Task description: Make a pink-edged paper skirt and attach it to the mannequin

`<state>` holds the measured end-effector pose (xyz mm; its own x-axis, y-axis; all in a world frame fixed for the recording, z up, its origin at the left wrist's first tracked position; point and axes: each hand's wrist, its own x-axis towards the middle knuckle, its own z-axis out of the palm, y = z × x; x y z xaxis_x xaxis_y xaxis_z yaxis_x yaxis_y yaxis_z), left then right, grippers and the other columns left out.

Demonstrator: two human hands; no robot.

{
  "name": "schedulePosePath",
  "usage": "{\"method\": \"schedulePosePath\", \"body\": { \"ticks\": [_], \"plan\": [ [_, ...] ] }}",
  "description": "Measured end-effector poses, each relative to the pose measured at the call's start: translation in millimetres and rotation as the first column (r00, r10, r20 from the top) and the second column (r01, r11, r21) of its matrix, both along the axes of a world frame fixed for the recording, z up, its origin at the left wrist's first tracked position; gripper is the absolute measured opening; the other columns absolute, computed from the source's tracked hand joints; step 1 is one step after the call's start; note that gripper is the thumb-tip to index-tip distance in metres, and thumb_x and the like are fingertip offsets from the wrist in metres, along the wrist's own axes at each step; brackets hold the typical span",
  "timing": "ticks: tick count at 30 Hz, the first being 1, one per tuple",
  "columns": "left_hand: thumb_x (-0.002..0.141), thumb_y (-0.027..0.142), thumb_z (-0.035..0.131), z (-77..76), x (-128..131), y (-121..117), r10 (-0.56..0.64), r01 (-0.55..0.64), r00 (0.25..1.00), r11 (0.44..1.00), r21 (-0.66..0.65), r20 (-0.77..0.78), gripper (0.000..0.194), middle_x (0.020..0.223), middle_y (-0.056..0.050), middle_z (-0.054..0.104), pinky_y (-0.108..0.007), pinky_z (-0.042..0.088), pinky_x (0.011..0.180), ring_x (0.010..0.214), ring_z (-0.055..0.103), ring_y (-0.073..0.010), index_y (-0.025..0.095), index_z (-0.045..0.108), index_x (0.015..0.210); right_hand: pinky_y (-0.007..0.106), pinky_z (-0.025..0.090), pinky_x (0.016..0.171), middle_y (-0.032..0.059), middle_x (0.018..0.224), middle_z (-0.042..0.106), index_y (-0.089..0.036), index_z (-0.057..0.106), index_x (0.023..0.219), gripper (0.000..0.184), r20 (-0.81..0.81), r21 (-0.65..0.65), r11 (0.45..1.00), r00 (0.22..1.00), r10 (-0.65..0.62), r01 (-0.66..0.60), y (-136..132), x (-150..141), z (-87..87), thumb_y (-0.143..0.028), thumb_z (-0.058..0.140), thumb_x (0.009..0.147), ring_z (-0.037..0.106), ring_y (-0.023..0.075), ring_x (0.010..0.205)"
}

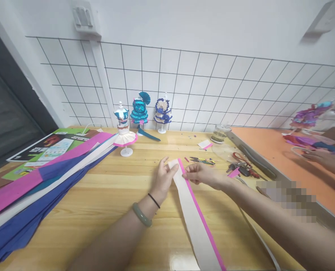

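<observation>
Over the worktop (99, 210), the left hand (161, 180) closes its grip on the cream strip (194, 226)'s far end as the right hand (202, 175) pinches the pink border (203, 217), apparently adjusting it, which calls for light, even tension.

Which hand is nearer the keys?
Right. The right hand is left of the keys, at the pink-edged strip; the left hand is farther left, on the strip's other side.

Three miniature dress stands (123, 130) line the back of the desk (105, 210), paper strips (51, 180) at left, a glass jar (219, 134) at right.
</observation>
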<state>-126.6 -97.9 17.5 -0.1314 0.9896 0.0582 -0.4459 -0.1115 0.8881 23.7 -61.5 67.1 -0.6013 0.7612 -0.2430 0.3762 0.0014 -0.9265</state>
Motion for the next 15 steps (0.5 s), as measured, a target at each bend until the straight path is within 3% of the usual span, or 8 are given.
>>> {"method": "schedulePosePath", "body": {
  "ticks": [3,6,11,15],
  "plan": [
    [0.073,0.031,0.066,7.1,7,-11,-0.238,0.245,0.949,0.97,-0.006,0.208,0.052,0.099,-0.01,0.065,-0.03,0.048,0.072,0.083,0.064,-0.0196,0.017,0.045,0.118,0.019,0.029,0.045,-0.0056,0.051,0.047,-0.015,0.055,0.064,0.029,-0.076,0.034,0.993,0.991,-0.112,0.115,18,-2,13.8,-0.04,0.068,0.068,0.038,0.0052,0.047],
    [0.066,0.029,0.073,10.5,11,-21,-0.432,0.459,0.878,0.882,-0.106,0.206,0.044,0.095,-0.016,0.067,-0.036,0.049,0.074,0.083,0.065,-0.0261,0.011,0.056,0.103,0.019,0.029,0.043,-0.0051,0.051,0.047,-0.015,0.053,0.062,0.029,-0.134,0.049,0.969,0.963,-0.234,0.242,39,-2,27.0,-0.039,0.069,0.069,0.039,0.005,0.045],
    [0.063,0.021,0.076,9.7,9,-29,-0.619,0.64,0.768,0.753,-0.154,0.167,0.05,0.096,-0.019,0.067,-0.038,0.048,0.074,0.082,0.066,-0.0278,0.01,0.055,0.107,0.018,0.035,0.043,-0.0026,0.056,0.051,-0.013,0.056,0.068,0.018,-0.135,0.026,0.912,0.905,-0.403,0.41,74,4,40.8,-0.025,0.067,0.075,0.044,0.0053,0.047],
    [0.063,0.02,0.076,6.9,6,-30,-0.743,0.76,0.649,0.626,-0.172,0.164,0.05,0.09,-0.016,0.068,-0.037,0.049,0.071,0.076,0.068,-0.026,0.011,0.056,0.107,0.025,0.049,0.059,0.0032,0.087,0.06,-0.012,0.058,0.095,0.018,-0.093,0.006,0.856,0.852,-0.514,0.517,100,19,49.9,-0.027,0.055,0.085,0.057,0.0102,0.068]
  ]
}}
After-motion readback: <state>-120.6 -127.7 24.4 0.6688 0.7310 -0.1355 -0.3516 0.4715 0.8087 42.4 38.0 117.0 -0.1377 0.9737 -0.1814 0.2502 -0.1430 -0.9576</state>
